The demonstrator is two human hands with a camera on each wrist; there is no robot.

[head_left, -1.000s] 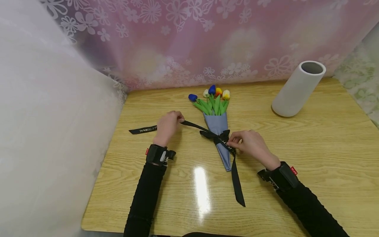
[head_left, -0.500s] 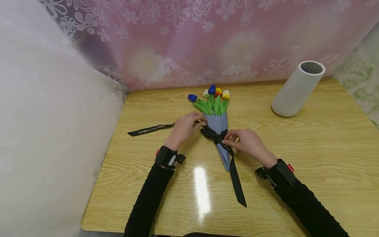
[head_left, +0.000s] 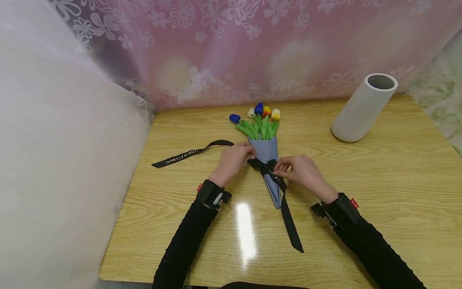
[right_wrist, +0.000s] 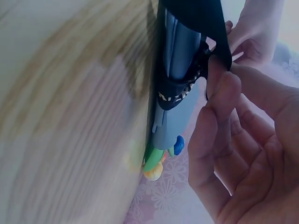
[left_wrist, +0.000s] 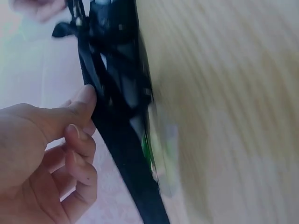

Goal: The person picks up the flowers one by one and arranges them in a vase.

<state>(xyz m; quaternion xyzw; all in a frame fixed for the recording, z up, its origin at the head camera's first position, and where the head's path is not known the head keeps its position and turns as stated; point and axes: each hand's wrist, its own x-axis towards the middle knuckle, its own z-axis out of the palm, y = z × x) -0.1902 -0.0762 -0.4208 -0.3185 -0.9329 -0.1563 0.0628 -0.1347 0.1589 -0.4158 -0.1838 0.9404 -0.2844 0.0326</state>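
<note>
Head view: the left hand (head_left: 234,161) and right hand (head_left: 304,174) both pinch the black ribbon (head_left: 278,181) around the blue wrap (head_left: 263,149). It looks light, floppy, maybe slippery; best pinched near the middle.

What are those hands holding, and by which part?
The left hand and right hand each pinch the black ribbon close to its bow, not at its loose ends.
</note>
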